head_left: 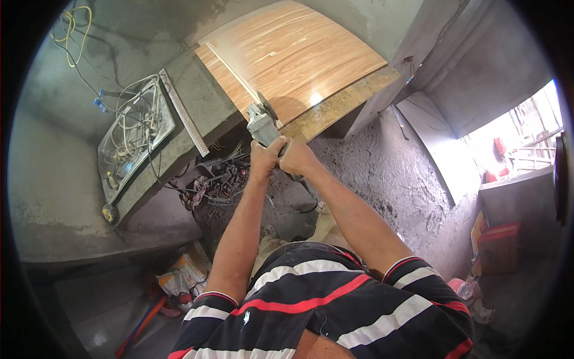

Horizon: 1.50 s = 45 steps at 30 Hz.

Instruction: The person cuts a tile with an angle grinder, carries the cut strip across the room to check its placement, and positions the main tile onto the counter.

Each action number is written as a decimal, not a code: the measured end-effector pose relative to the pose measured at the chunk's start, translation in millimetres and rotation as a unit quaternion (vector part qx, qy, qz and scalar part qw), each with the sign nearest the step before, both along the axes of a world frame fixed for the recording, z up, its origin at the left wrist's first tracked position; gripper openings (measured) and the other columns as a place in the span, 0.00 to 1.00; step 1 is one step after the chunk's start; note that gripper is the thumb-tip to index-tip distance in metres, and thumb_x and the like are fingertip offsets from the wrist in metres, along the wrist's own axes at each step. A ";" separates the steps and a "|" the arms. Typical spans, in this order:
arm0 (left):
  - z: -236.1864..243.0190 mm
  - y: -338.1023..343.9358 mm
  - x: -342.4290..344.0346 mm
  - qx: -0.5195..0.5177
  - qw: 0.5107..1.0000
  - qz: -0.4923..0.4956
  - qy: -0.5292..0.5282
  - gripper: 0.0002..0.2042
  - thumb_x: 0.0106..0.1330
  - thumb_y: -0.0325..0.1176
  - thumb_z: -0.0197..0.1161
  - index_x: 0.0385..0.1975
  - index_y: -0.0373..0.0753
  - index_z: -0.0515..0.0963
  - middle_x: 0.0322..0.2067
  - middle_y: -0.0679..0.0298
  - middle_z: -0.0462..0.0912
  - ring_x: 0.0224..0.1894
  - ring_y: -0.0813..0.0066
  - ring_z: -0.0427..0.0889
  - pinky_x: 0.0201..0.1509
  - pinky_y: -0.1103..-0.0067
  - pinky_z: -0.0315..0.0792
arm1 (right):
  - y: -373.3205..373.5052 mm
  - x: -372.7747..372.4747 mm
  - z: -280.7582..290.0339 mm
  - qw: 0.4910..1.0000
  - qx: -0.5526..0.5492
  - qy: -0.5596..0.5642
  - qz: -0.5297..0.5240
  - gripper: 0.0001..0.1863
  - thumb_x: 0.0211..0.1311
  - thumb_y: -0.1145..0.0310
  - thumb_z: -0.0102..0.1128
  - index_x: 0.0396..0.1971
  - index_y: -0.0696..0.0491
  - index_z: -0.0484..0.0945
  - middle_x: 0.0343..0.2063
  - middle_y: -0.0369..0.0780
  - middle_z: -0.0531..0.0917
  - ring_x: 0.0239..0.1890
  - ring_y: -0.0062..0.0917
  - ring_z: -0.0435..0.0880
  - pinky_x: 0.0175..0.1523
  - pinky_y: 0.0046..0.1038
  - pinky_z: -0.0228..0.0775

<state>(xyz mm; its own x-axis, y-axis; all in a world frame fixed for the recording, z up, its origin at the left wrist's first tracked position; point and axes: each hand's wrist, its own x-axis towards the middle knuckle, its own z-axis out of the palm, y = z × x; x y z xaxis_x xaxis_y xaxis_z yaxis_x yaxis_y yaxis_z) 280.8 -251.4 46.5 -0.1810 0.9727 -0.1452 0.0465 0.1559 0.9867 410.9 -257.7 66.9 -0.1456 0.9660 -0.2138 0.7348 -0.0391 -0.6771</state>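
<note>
Gripping, nearer the pale strip [232,71] slanting away forward-left, with left hand [264,158] around the grey angle grinder [261,125], and with right hand [298,158] closed just beside. Pointing the grinder's long axis forward, slightly left, toward the wood-grain panel [305,57] lying ahead.

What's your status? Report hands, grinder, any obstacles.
Left hand, right hand: closed on grinder. Disc at near end of pale line on wood-patterned panel. Tray of cables left, apart from panel.
</note>
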 end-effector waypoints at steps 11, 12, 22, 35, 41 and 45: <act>7.1 -10.2 2.2 -0.005 0.998 -0.044 -0.035 0.30 0.57 0.42 0.78 0.48 0.23 0.74 0.44 0.50 0.82 0.41 0.67 0.84 0.43 0.72 0.79 | -11.4 5.9 9.1 1.000 -0.016 0.009 0.005 0.21 0.53 0.66 0.61 0.47 0.61 0.83 0.42 0.58 0.87 0.49 0.53 0.87 0.54 0.44 0.80; 7.6 -11.0 2.4 -0.003 0.998 -0.046 -0.036 0.29 0.57 0.42 0.78 0.48 0.23 0.74 0.44 0.50 0.82 0.40 0.67 0.84 0.43 0.72 0.79 | -13.7 6.6 11.5 1.000 -0.016 0.008 0.005 0.21 0.53 0.66 0.61 0.47 0.61 0.83 0.42 0.58 0.87 0.49 0.53 0.87 0.54 0.44 0.80; 0.2 -20.3 6.5 0.012 0.999 -0.036 -0.028 0.33 0.57 0.44 0.78 0.51 0.23 0.70 0.44 0.50 0.83 0.42 0.64 0.85 0.46 0.72 0.79 | -29.7 11.0 17.6 1.000 0.018 0.009 -0.006 0.21 0.54 0.65 0.62 0.47 0.61 0.81 0.41 0.59 0.87 0.48 0.54 0.86 0.53 0.46 0.79; -6.9 -38.6 15.1 0.037 0.999 -0.024 0.015 0.27 0.61 0.38 0.75 0.51 0.26 0.72 0.42 0.56 0.81 0.40 0.70 0.84 0.43 0.73 0.79 | -43.4 17.2 -7.5 0.999 -0.003 0.003 -0.036 0.25 0.55 0.59 0.68 0.48 0.60 0.80 0.42 0.57 0.87 0.50 0.54 0.85 0.53 0.46 0.78; 8.0 -50.3 19.4 0.013 0.999 -0.014 0.047 0.30 0.60 0.42 0.76 0.52 0.25 0.72 0.45 0.54 0.81 0.43 0.67 0.83 0.48 0.73 0.78 | -51.7 19.9 -4.7 0.999 0.001 0.019 -0.033 0.26 0.54 0.59 0.71 0.50 0.59 0.79 0.43 0.57 0.87 0.50 0.53 0.85 0.53 0.46 0.78; 9.6 -54.0 20.6 0.004 0.998 -0.015 0.065 0.32 0.60 0.43 0.77 0.53 0.24 0.70 0.46 0.52 0.81 0.44 0.67 0.82 0.49 0.73 0.78 | -55.9 20.8 -4.9 0.999 0.009 0.018 -0.034 0.24 0.57 0.63 0.63 0.50 0.63 0.78 0.42 0.59 0.86 0.50 0.55 0.85 0.54 0.49 0.78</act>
